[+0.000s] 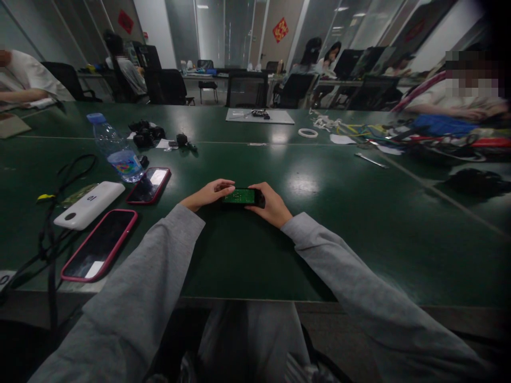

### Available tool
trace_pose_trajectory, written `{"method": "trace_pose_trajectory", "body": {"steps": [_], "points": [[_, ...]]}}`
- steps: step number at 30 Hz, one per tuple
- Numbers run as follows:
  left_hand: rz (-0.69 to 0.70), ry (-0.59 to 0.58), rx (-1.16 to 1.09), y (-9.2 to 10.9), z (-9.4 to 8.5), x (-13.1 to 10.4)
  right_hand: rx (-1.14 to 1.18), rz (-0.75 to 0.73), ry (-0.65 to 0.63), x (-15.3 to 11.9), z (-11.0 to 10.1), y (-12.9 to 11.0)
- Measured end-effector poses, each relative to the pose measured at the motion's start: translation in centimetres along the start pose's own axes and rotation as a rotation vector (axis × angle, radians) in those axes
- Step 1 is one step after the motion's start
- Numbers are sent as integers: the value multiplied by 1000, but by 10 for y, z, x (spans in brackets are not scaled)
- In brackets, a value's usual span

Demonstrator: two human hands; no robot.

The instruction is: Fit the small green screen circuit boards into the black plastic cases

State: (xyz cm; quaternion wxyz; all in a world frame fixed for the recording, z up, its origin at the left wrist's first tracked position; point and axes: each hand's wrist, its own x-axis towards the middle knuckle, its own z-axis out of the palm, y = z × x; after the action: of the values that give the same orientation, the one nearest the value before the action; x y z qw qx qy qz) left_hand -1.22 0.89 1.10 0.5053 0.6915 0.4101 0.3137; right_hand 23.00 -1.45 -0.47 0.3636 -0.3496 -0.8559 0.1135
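Observation:
Both hands hold a dark phone [239,196] sideways, just above the green tabletop in front of me. Its face is green with small pale marks, too small to make out. My left hand [209,194] grips the left end, with the thumb over its upper left corner. At the right end, my right hand [271,204] wraps round the edge, fingers behind and thumb below. To the left lie a red-edged phone [149,185], a second phone in a pink-red case [99,246] and a white power bank [90,205].
A tilted-looking water bottle [120,154] stands at the left, near black cables [51,239]. Farther off are black gear [147,133], a white board [259,116], a tape roll [307,133] and tangled wires [359,130]. Several people sit around the room.

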Motion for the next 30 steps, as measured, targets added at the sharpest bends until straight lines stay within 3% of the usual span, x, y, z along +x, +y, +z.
{"method": "trace_pose_trajectory", "body": {"steps": [8, 30], "points": [[-78, 10, -28, 13, -1, -6, -24, 18, 93, 1, -1, -1], [-29, -80, 60, 15, -7, -8, -57, 13, 64, 1, 0, 2]]}}
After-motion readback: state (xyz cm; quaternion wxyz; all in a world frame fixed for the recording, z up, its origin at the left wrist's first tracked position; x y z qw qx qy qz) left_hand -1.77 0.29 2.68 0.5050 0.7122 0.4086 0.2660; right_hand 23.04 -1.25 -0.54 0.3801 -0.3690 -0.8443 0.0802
